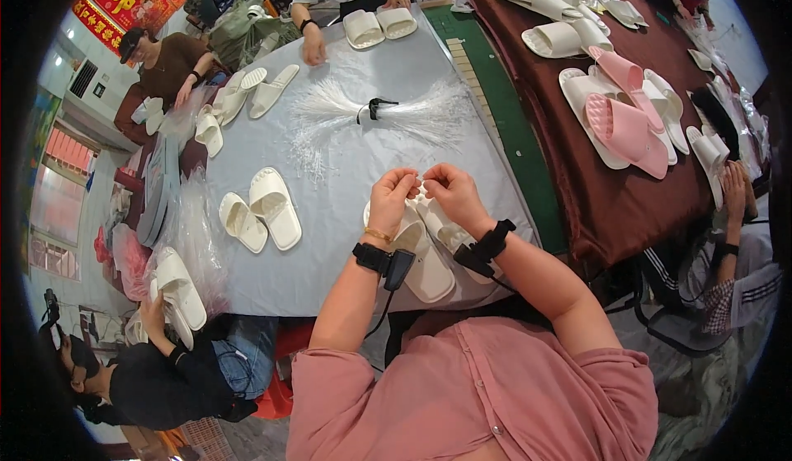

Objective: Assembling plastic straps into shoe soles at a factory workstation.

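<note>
My left hand [393, 199] and my right hand [455, 196] meet fingertip to fingertip, both closed in a pinch. Whatever lies between the fingers is too small to make out. Just beneath them, a pair of white slippers [426, 273] lies on the grey-covered table [330, 275], partly hidden by my hands and wrists. Beyond my hands, a bundle of thin, clear-white strands [330, 113] fans out at both ends, held at its middle by a black tie [375, 110].
Another white slipper pair [275, 208] lies to the left. Across the table, a co-worker's hand [314, 44] rests near more white slippers [363, 30]. At lower left, a person holds white slippers [179, 288]. Pink slippers [623, 127] lie on the brown-covered table [528, 90] at right.
</note>
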Motion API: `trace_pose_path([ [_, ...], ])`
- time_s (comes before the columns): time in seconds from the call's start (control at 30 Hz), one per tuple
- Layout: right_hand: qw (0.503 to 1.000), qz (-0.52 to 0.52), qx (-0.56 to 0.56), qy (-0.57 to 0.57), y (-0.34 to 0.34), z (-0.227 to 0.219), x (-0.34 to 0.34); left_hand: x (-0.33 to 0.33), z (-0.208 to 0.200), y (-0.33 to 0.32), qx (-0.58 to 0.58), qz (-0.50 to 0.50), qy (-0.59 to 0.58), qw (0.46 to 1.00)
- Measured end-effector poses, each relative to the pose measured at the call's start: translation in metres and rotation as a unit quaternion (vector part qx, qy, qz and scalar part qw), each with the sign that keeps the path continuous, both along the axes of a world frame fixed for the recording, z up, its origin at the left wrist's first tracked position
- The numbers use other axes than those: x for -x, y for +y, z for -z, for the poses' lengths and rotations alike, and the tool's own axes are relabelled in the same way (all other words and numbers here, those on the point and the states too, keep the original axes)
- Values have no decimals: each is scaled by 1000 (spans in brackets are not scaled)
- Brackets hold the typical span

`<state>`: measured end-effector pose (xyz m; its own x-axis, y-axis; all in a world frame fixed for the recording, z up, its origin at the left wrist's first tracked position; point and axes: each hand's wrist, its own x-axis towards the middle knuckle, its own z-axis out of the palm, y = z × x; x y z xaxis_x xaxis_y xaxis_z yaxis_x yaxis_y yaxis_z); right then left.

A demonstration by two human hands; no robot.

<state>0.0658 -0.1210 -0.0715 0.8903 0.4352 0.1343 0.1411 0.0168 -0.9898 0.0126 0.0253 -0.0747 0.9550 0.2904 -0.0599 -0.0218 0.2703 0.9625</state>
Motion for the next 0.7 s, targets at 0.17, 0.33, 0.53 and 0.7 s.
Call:
trace_pose_path([
  [0.17,1000,5,-10,-10,1,1,-1,-2,0,-1,-30,6,-1,1000],
  [0.33,1000,7,-13,-10,2,2,-1,-1,-1,-3,-22,4,-2,1000],
  [0.53,1000,19,9,-21,2,-4,1,-1,-2,-2,-27,6,4,1000],
  [0.7,999,19,23,-23,0,-6,1,0,-3,-3,-23,4,7,1000],
])
